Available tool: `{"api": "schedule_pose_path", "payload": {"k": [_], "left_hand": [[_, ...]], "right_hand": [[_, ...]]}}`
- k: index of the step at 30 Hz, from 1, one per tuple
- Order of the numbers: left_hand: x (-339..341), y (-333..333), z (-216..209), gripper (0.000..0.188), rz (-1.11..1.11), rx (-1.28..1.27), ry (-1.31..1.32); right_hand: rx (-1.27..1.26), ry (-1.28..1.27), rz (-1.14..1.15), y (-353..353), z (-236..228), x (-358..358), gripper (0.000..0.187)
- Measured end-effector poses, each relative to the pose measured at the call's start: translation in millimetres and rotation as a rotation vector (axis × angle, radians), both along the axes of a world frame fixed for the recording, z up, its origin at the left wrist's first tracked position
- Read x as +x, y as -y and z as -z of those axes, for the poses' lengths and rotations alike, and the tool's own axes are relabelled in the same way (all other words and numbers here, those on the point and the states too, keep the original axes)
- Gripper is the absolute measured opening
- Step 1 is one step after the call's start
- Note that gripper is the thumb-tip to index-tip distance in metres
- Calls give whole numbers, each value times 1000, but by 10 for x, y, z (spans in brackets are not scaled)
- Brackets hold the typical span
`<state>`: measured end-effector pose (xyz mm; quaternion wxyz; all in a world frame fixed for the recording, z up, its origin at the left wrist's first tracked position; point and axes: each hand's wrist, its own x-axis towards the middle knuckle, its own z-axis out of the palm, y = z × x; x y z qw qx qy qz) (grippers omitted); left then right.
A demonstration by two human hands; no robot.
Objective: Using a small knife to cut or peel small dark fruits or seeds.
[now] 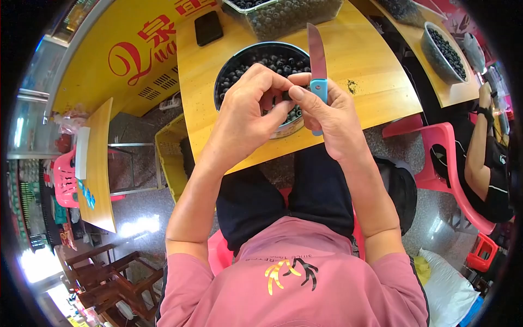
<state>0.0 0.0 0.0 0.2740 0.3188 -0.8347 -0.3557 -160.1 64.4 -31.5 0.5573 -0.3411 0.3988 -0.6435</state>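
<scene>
Above a round bowl [219, 73] of small, dark, berry-like pieces [271, 59], both my hands meet fingertip to fingertip. My right hand [340, 117] is closed around a knife [319, 87] with a light-blue handle, its blade pointing up and away from me. The thumb and fingers of my left hand [245, 106] pinch a small dark piece [284, 97]. My right thumb and fingertips touch near that piece too. The hands cover the bowl's near part, and the pinched piece is mostly hidden, so I cannot tell its exact kind.
The bowl stands on a wooden table [376, 71]. Beyond it is a clear plastic tub [289, 19] of similar pieces, with a black phone [208, 28] to its left. Dark crumbs [352, 86] lie at right. Another person's arm [478, 158] and a pink chair [449, 158] are further right.
</scene>
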Motion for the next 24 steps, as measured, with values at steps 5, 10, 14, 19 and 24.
{"api": "schedule_pose_path", "payload": {"k": [5, 10, 14, 19, 24], "left_hand": [[-44, 1, 193, 15, -8, 150, -381], [-87, -115, 266, 14, -29, 201, -512], [-81, -141, 272, 14, -2, 236, -536], [-64, -159, 260, 15, 31, 414, -649], [4, -122, 288, 16, -24, 429, -662]], "right_hand": [[44, 76, -35, -13, -36, -29, 27], [44, 91, -47, -16, -60, -26, 26], [19, 48, -85, -18, -58, -42, 26], [-79, -110, -8, -25, -64, -40, 23], [-436, -936, 229, 15, -8, -126, 16]]}}
